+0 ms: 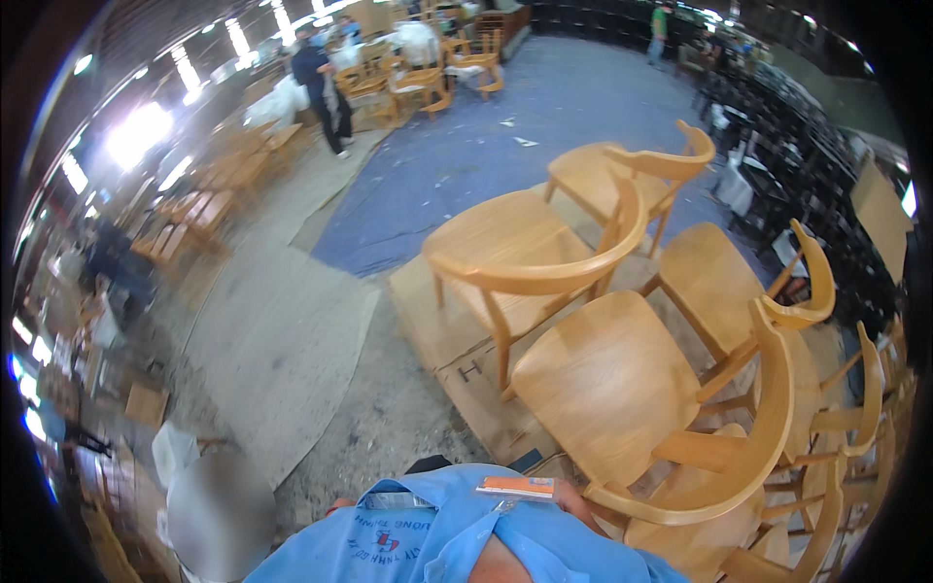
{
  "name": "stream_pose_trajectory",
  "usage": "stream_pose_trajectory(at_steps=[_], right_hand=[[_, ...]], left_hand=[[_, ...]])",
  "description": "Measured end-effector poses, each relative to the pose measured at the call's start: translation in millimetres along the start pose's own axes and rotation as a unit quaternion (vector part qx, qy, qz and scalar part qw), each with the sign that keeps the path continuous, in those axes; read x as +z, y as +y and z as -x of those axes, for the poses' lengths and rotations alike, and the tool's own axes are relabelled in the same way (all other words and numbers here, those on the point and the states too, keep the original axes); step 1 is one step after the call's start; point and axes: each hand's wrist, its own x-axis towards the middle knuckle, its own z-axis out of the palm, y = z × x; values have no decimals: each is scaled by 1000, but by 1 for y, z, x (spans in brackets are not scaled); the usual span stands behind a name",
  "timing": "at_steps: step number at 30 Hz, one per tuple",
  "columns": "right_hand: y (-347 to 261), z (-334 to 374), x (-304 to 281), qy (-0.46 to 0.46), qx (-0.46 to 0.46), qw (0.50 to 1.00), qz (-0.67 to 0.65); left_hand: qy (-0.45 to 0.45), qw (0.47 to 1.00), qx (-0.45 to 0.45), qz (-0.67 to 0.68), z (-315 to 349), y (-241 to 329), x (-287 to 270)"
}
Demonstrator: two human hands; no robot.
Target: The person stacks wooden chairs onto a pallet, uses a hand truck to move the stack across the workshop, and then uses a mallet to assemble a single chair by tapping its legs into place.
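Only a bit of skin of my left arm (339, 505) shows beside my blue shirt (442, 500), and the fingers are hidden. On the other side, part of my right arm (575, 503) comes out past an orange-and-white badge (517, 488). It is close to the curved backrest of a light wooden chair (607, 374); whether the hand touches it I cannot tell. A second chair (520, 238) and a third chair (593, 180) stand beyond, with another chair (714, 282) to the right.
Flattened cardboard (476, 394) lies under the chairs. A blue floor sheet (442, 155) spreads ahead. One person (316, 83) walks at the far left; another person (219, 515), blurred, is close at lower left. Dark stacked furniture (777, 146) lines the right.
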Motion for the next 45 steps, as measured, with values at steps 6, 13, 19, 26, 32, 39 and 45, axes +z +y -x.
stream_pose_trajectory(at_steps=[6,13,19,26,32,39,45], right_hand=[[-3,3,12,32,59,990,-127],[-75,-8,89,150,150,966,-147],[-217,-22,100,359,-43,754,-548],[-433,8,43,529,-182,664,-497],[-414,-24,59,590,-221,624,-462],[-436,-29,98,610,-205,594,-484],[-458,-11,125,600,-155,597,-509]], left_hand=[[104,972,119,-172,-103,15,-199],[429,836,179,291,-236,103,-491],[224,916,265,202,-312,156,-610],[42,844,332,420,-347,166,-584],[14,825,312,472,-334,140,-550],[-119,818,211,522,-315,33,-493],[-208,864,123,441,-301,-10,-484]])
